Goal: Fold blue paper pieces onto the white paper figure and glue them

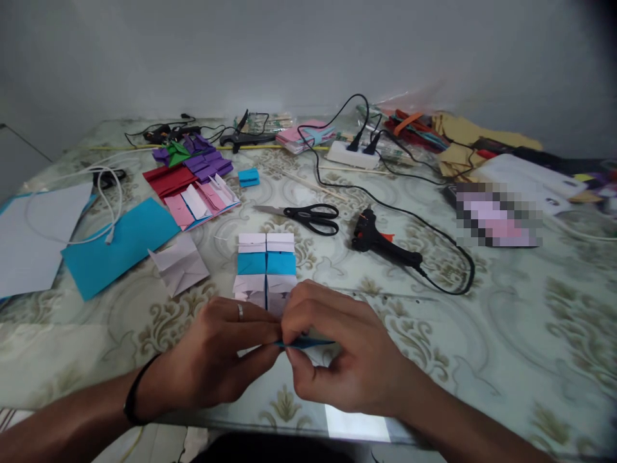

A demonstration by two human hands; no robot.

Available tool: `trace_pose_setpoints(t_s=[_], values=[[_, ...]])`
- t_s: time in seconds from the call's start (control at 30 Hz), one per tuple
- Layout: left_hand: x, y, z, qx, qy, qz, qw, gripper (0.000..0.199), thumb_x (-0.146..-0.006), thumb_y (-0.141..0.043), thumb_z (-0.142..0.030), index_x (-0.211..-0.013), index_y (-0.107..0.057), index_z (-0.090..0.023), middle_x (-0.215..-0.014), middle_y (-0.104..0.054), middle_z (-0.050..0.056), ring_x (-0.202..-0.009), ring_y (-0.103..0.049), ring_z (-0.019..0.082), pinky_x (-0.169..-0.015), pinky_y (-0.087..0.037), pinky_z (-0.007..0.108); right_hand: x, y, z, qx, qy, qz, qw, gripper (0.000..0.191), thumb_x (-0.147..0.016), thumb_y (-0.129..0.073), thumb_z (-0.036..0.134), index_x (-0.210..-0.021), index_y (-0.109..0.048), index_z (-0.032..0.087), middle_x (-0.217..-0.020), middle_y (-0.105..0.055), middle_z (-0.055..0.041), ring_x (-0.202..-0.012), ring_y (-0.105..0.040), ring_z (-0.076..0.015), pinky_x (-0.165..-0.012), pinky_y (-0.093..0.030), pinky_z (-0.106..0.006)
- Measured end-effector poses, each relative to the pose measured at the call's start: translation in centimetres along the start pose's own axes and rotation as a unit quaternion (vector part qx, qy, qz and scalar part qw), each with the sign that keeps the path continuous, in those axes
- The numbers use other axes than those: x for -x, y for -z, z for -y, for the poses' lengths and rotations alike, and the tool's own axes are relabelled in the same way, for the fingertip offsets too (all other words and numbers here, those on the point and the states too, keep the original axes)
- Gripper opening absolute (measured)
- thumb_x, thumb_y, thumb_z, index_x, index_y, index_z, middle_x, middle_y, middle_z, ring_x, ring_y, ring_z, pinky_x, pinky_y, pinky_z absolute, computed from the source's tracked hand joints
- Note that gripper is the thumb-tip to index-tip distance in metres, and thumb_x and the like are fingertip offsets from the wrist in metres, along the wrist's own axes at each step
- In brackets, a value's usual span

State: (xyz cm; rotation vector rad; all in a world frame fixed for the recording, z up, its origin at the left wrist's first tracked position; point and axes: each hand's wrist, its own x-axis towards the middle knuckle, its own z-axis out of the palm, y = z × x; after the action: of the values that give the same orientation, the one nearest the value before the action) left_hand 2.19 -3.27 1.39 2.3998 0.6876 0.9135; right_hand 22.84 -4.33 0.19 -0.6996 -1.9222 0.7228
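Observation:
My left hand (pixel 226 350) and my right hand (pixel 337 347) meet near the table's front edge, both pinching a small blue folded paper (pixel 311 343) seen nearly edge-on. Just beyond my fingers lie folded pieces in two columns, white and blue in rows (pixel 253 263); their near end is partly hidden by my hands. To the left of them is a creased white paper (pixel 180 265). Black-handled scissors (pixel 313 217) rest behind the rows, blades pointing left. A black glue gun (pixel 385 241) lies on its side to the right.
Blue sheets (pixel 123 247), white sheets (pixel 38 244) and a white cable (pixel 118 206) are at the left. Red, pink and purple folded papers (pixel 207 166) lie behind. A power strip (pixel 354 154) feeds black cords. A pixelated object (pixel 496 215) lies at the right.

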Motion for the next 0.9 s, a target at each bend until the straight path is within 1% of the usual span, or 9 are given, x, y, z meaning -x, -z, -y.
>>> trace_pose_setpoints(t_s=[0.07,0.13,0.2,0.27,0.33,0.43,0.57,0.77,0.9], values=[[0.1,0.2,0.0,0.036,-0.009,-0.002,0.999,0.013,-0.097,-0.062,-0.009,-0.094,-0.072,-0.014,-0.075,-0.077,0.005,-0.072,-0.078,0.016,-0.066,-0.061,0.020,0.0,0.1,0.0,-0.003,0.005,-0.007,1.000,0.020,-0.074,-0.062,0.002,-0.086,-0.060,0.019,-0.081,-0.065,-0.0008,-0.076,-0.061,-0.0145,-0.071,-0.052,-0.028],[0.3,0.3,0.2,0.046,-0.004,-0.012,0.999,0.011,-0.097,-0.065,-0.011,-0.103,-0.074,-0.015,-0.087,-0.082,0.007,-0.077,-0.080,0.017,-0.069,-0.063,0.021,0.0,0.3,0.0,0.000,0.010,-0.014,1.000,0.021,-0.073,-0.062,0.002,-0.086,-0.060,0.019,-0.081,-0.065,-0.0009,-0.077,-0.061,-0.0149,-0.071,-0.052,-0.029],[0.5,0.5,0.3,0.038,0.009,-0.022,0.999,0.017,-0.098,-0.065,-0.014,-0.111,-0.074,-0.019,-0.096,-0.085,0.007,-0.083,-0.082,0.017,-0.073,-0.065,0.021,-0.1,0.6,0.0,0.005,0.007,-0.023,1.000,0.021,-0.073,-0.062,0.003,-0.086,-0.060,0.020,-0.081,-0.064,-0.0005,-0.076,-0.060,-0.0145,-0.071,-0.052,-0.029],[0.6,0.5,0.3,0.034,0.025,-0.024,0.999,0.022,-0.097,-0.066,-0.014,-0.115,-0.074,-0.023,-0.099,-0.086,0.005,-0.086,-0.083,0.018,-0.074,-0.066,0.021,-0.2,0.8,-0.1,0.009,-0.005,-0.028,1.000,0.020,-0.074,-0.062,0.004,-0.086,-0.059,0.020,-0.080,-0.063,0.0001,-0.075,-0.059,-0.0138,-0.069,-0.051,-0.028],[0.5,0.6,0.3,0.040,0.039,-0.018,0.998,0.022,-0.096,-0.067,-0.014,-0.115,-0.074,-0.025,-0.099,-0.086,0.003,-0.086,-0.083,0.018,-0.074,-0.066,0.021,-0.2,0.8,-0.1,0.010,-0.014,-0.029,0.999,0.018,-0.076,-0.062,0.005,-0.085,-0.058,0.020,-0.079,-0.061,0.0008,-0.074,-0.058,-0.0131,-0.067,-0.050,-0.027],[0.4,0.4,0.3,0.042,0.053,-0.012,0.998,0.015,-0.096,-0.071,-0.015,-0.107,-0.074,-0.023,-0.094,-0.085,0.002,-0.083,-0.083,0.017,-0.070,-0.065,0.020,-0.2,0.7,-0.3,0.012,-0.019,-0.021,1.000,0.018,-0.076,-0.062,0.005,-0.085,-0.057,0.020,-0.078,-0.060,0.0014,-0.073,-0.057,-0.0126,-0.067,-0.049,-0.026],[0.5,0.0,0.5,0.024,0.045,-0.020,0.999,0.011,-0.094,-0.072,-0.014,-0.101,-0.074,-0.022,-0.090,-0.084,0.003,-0.079,-0.082,0.017,-0.066,-0.063,0.021,-0.1,0.3,-0.4,0.020,-0.021,0.000,1.000,0.018,-0.076,-0.061,0.004,-0.085,-0.056,0.020,-0.080,-0.061,0.0004,-0.074,-0.058,-0.0132,-0.068,-0.049,-0.027],[0.6,0.4,0.4,0.034,0.033,-0.020,0.999,0.017,-0.096,-0.071,-0.017,-0.113,-0.074,-0.022,-0.099,-0.086,0.005,-0.086,-0.083,0.019,-0.072,-0.066,0.023,-0.2,0.6,-0.2,0.019,-0.024,-0.008,1.000,0.018,-0.076,-0.060,0.005,-0.083,-0.057,0.020,-0.077,-0.059,0.0012,-0.071,-0.057,-0.0129,-0.065,-0.049,-0.026],[0.4,1.0,0.2,0.042,0.052,-0.013,0.998,0.022,-0.096,-0.068,-0.017,-0.115,-0.074,-0.027,-0.103,-0.086,0.002,-0.091,-0.083,0.019,-0.074,-0.067,0.024,-0.4,1.0,-0.1,0.009,-0.024,-0.020,0.999,0.019,-0.075,-0.061,0.005,-0.084,-0.058,0.021,-0.078,-0.060,0.0008,-0.071,-0.059,-0.0136,-0.063,-0.049,-0.027]])
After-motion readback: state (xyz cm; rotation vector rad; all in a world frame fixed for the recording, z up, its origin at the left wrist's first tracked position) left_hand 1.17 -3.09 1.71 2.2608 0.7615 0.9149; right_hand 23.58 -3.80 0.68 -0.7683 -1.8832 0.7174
